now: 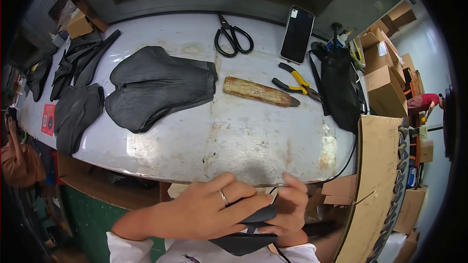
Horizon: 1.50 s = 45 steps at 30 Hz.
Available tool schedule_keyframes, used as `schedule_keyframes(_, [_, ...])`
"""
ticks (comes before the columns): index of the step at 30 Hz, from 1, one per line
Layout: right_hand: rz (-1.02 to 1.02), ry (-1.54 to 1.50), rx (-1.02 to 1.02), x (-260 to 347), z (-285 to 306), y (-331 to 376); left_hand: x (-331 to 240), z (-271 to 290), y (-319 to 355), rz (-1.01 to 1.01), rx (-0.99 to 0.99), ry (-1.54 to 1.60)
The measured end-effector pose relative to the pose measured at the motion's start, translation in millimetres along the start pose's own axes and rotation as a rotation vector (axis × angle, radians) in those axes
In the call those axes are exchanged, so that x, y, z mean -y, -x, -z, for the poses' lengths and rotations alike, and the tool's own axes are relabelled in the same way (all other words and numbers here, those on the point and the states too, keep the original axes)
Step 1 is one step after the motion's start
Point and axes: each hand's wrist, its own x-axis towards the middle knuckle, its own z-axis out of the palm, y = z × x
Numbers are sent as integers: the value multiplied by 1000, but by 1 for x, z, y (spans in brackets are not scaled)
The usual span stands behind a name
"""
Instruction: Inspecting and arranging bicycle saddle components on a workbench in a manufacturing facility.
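Close to my body, below the table's front edge, both hands are on a black, flexible, leather-like piece [243, 244]. My left hand [204, 207], wearing a ring, reaches across and closes its fingers over the piece's upper part. Opposite it, my right hand [287, 214] is closed on the right side of the same piece; its raised fingertips are slightly blurred. A pale patch shows between the fingers. The hands partly cover the piece, so its full shape is hidden. A thin black cord runs beside the right hand.
On the white table [239, 146] lie stacked black pieces [161, 87], scissors [234, 39], a worn wooden-handled tool [258, 91], yellow-black pliers [297, 82], a phone [297, 34] and a black pouch [339, 83]. Cardboard [378, 180] stands at right. Other people are at both sides.
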Motion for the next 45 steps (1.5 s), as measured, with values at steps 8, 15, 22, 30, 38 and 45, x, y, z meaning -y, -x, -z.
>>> schedule_keyframes(8, [441, 251, -376, -4, -34, 28, 10, -6, -2, 38, -66, 23])
schedule_keyframes(15, [-24, -129, 72, -10, -2, -3, 13, -8, 1, 38, -57, 7])
schedule_keyframes(22, [268, -8, -27, -11, -8, 6, 15, -8, 4, -82, -61, -48])
schedule_keyframes(30, [351, 72, -189, -7, -17, 7, 11, -5, 6, -153, -36, -102])
schedule_keyframes(38, [-223, -484, -139, -15, -33, 1, -3, -10, 5, -122, -163, -302])
schedule_keyframes(45, [-195, -454, -289, -32, -49, 8, -3, -22, 9, 67, -208, 63])
